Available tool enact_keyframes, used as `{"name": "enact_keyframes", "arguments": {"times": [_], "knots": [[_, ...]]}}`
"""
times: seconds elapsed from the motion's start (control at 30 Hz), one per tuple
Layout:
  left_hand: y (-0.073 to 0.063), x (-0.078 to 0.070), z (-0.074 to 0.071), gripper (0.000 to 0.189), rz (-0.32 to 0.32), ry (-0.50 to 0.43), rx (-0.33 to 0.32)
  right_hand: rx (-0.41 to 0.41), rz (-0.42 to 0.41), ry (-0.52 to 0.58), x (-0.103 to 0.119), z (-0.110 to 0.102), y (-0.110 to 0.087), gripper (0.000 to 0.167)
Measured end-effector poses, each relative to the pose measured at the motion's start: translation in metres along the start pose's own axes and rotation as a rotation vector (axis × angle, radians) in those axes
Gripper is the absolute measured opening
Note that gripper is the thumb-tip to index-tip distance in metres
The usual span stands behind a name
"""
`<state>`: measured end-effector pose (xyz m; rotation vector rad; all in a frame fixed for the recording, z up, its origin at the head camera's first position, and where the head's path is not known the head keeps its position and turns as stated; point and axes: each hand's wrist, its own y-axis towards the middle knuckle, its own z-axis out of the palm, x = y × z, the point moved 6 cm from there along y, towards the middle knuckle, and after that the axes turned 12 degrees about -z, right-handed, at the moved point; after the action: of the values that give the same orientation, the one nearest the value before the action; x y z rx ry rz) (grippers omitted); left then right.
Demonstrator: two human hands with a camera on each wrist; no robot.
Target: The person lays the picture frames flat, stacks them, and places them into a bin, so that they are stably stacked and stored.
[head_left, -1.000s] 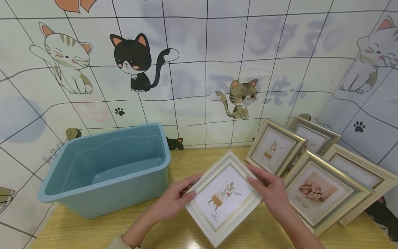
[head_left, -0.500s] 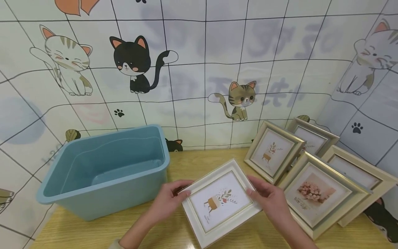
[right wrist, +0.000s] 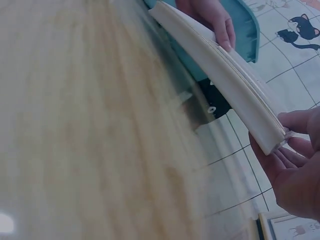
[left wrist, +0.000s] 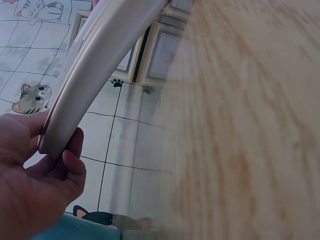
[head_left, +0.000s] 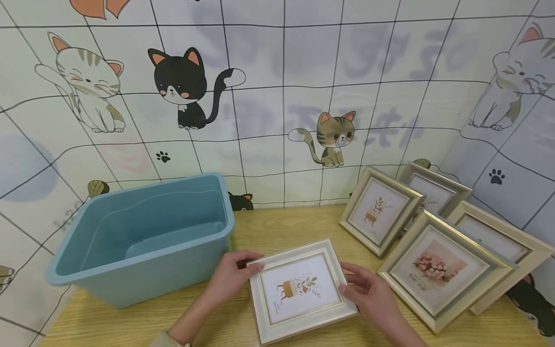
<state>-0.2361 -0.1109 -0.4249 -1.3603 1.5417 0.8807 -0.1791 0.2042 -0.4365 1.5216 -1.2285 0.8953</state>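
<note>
A white picture frame (head_left: 303, 286) with a thin gold inner edge and a plant print faces up between my hands in the head view. My left hand (head_left: 231, 277) grips its upper left corner, thumb on the front and fingers behind. At the right side, my right hand (head_left: 368, 291) pinches the border the same way. In the left wrist view, the left fingers (left wrist: 75, 172) curl under the edge of the frame (left wrist: 95, 75). From the right wrist view, the frame (right wrist: 225, 80) is raised off the tabletop, with the right hand (right wrist: 295, 165) around its near end.
A blue plastic bin (head_left: 147, 270) stands at the left on the wooden table (head_left: 277, 224). Several picture frames lean upright at the right, the nearest a gold-edged frame (head_left: 446, 274) with a pink flower print. A cat-patterned tiled wall (head_left: 264, 120) closes off the back.
Both hands have lowered the white frame toward the table's front and turned it from a diamond slant to nearly level sides. The bin and the leaning frames stay put.
</note>
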Motion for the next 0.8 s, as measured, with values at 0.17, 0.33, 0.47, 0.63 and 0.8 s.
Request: {"name": "enact_keyframes", "arguments": {"times": [0.17, 0.33, 0.47, 0.63, 0.8], "knots": [[0.001, 0.008, 0.002, 0.018, -0.017, 0.079, -0.002, 0.1, 0.023, 0.036, -0.011, 0.005, -0.008, 0.057], [0.001, 0.012, 0.005, 0.013, -0.017, 0.125, 0.014, 0.159, 0.062, 0.059, -0.022, 0.007, -0.016, 0.062], [0.002, 0.011, 0.009, 0.013, 0.004, 0.139, 0.04, 0.167, 0.068, -0.006, -0.026, 0.005, -0.019, 0.061], [0.002, 0.009, 0.012, 0.014, 0.042, 0.128, 0.077, 0.182, 0.036, -0.133, -0.027, 0.005, -0.023, 0.056], [0.002, 0.012, 0.015, 0.014, 0.05, 0.118, 0.107, 0.196, 0.037, -0.186, -0.028, 0.007, -0.026, 0.051]]}}
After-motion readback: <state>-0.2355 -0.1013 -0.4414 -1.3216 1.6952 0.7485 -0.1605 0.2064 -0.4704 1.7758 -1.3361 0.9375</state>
